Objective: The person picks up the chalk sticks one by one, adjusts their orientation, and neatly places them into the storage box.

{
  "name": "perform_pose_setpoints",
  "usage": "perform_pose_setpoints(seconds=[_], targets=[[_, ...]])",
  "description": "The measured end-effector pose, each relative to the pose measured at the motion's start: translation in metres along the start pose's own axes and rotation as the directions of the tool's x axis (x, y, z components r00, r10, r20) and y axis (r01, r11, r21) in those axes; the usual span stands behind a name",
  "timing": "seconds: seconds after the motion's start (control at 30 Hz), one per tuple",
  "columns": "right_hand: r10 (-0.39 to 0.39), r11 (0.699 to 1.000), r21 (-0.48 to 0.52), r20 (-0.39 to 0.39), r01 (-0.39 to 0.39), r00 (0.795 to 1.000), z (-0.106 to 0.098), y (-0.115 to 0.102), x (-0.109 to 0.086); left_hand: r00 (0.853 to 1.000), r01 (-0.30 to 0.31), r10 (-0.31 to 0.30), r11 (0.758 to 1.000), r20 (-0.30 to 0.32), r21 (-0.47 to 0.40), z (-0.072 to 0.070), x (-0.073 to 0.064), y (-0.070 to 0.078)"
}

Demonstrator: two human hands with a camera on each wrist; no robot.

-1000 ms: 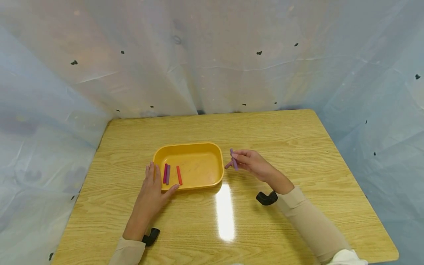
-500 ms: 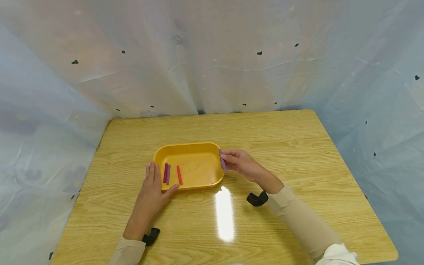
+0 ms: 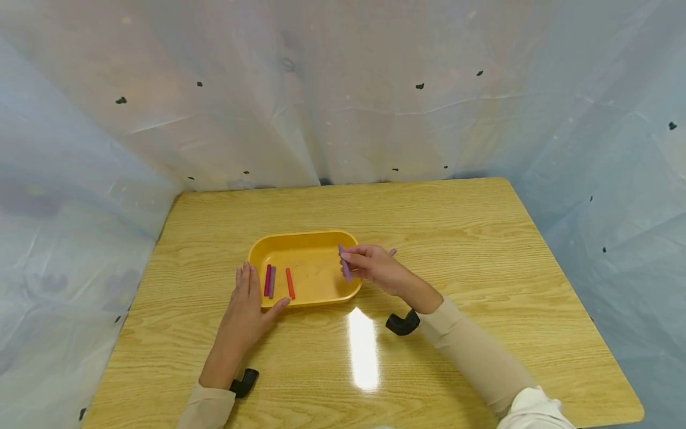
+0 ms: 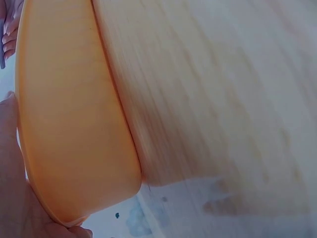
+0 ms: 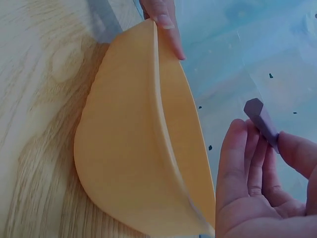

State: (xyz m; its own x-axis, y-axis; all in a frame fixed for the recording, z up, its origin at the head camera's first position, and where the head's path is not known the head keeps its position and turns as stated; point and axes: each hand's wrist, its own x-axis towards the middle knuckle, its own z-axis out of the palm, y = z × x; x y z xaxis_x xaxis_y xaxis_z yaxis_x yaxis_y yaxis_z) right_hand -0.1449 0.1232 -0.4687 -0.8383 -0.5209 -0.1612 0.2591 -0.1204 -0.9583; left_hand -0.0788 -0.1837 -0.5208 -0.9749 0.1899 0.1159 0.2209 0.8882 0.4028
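A yellow tray (image 3: pixel 316 302) rests on the table with a magenta crayon (image 3: pixel 267 280), a dull purple crayon (image 3: pixel 272 282) and a red crayon (image 3: pixel 290 283) lying in its left half. My left hand (image 3: pixel 245 313) spans the tray's near left corner, fingers straight along the left end and thumb at the front rim. Between thumb and fingertips my right hand (image 3: pixel 377 269) pinches a purple crayon (image 3: pixel 345 263) over the tray's right end. Its six-sided end shows in the right wrist view. Another purplish crayon (image 3: pixel 393 251) sticks out from behind the right hand, mostly hidden.
The wooden table (image 3: pixel 455 220) extends around the tray on all sides. Pale plastic sheeting (image 3: pixel 343 119) hangs behind and beside it. A bright reflection lies on the table in front of the tray.
My right hand has carried the purple crayon leftward, from beside the tray to above its right end. The purplish crayon behind it now shows on the hand's right side. The left hand stays put.
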Motion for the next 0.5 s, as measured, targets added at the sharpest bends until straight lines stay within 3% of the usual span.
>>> perform_pose_setpoints(seconds=[0.5], targets=[[0.061, 0.997, 0.051, 0.011, -0.062, 0.998, 0.021, 0.008, 0.016, 1.0, 0.014, -0.014, 1.0, 0.002, 0.003, 0.001, 0.0, -0.002]])
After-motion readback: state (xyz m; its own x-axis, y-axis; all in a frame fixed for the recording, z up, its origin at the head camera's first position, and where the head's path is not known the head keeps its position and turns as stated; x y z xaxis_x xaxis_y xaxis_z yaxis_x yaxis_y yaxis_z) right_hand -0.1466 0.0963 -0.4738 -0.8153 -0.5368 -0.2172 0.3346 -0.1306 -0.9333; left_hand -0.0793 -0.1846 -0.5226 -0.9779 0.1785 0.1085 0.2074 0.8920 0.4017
